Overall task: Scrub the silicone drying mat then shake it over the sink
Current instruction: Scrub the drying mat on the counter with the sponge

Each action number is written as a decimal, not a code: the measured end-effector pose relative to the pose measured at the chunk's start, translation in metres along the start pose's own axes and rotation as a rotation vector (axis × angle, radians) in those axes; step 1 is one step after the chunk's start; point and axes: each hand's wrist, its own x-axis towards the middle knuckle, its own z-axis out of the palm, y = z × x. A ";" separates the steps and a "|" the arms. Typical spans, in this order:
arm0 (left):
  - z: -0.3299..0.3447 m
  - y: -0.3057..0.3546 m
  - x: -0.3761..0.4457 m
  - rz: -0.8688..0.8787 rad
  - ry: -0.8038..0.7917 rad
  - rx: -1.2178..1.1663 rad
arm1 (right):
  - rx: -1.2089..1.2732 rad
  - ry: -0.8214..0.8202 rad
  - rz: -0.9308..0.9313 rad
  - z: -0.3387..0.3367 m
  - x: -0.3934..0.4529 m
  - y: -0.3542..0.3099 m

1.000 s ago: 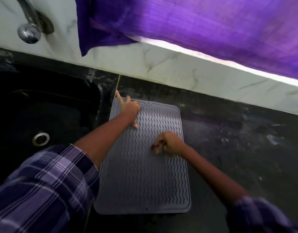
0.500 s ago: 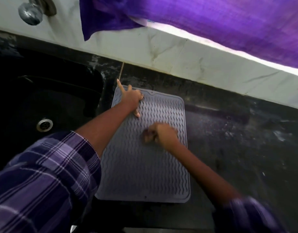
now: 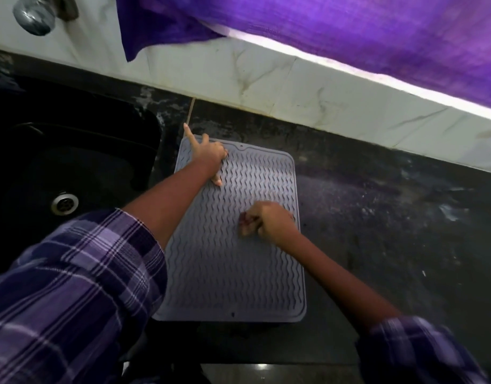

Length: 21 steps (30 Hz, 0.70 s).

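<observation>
A grey silicone drying mat (image 3: 225, 275) with wavy ridges lies flat on the dark countertop, just right of the sink. My left hand (image 3: 208, 156) presses down on the mat's far left corner, fingers spread, index finger pointing past the edge. My right hand (image 3: 266, 220) is on the mat's right middle, fingers closed around a small dark reddish scrubber (image 3: 245, 218) that is mostly hidden in the fist. The hand is blurred.
A black sink (image 3: 72, 167) with a metal drain (image 3: 64, 203) lies to the left, a chrome tap (image 3: 35, 16) above it. White marble backsplash (image 3: 294, 87) runs behind, under a purple curtain (image 3: 349, 31). Stained dark countertop (image 3: 391, 217) extends right.
My right hand has slid from the mat's middle toward its right side with the scrubber. My left hand stays on the far left corner. The camera view shifted slightly.
</observation>
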 end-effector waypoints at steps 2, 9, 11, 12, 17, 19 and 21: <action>0.003 0.000 -0.005 0.013 0.035 0.028 | 0.021 -0.176 -0.073 -0.018 -0.002 0.006; 0.033 -0.005 -0.018 -0.024 0.246 -0.111 | 0.102 0.113 0.115 -0.050 0.085 -0.012; 0.032 -0.002 -0.017 -0.046 0.237 -0.113 | 0.034 0.047 0.153 -0.030 0.085 -0.025; 0.031 -0.001 -0.015 -0.056 0.234 -0.110 | 0.006 -0.016 0.137 -0.019 0.076 -0.027; 0.023 -0.001 -0.010 -0.095 0.188 -0.078 | -0.051 -0.188 -0.205 0.001 -0.008 -0.014; 0.025 0.000 -0.014 -0.094 0.202 -0.079 | 0.033 -0.265 -0.273 -0.022 0.003 -0.012; 0.031 0.000 -0.019 -0.070 0.208 -0.149 | 0.199 -0.105 -0.156 -0.041 0.034 -0.014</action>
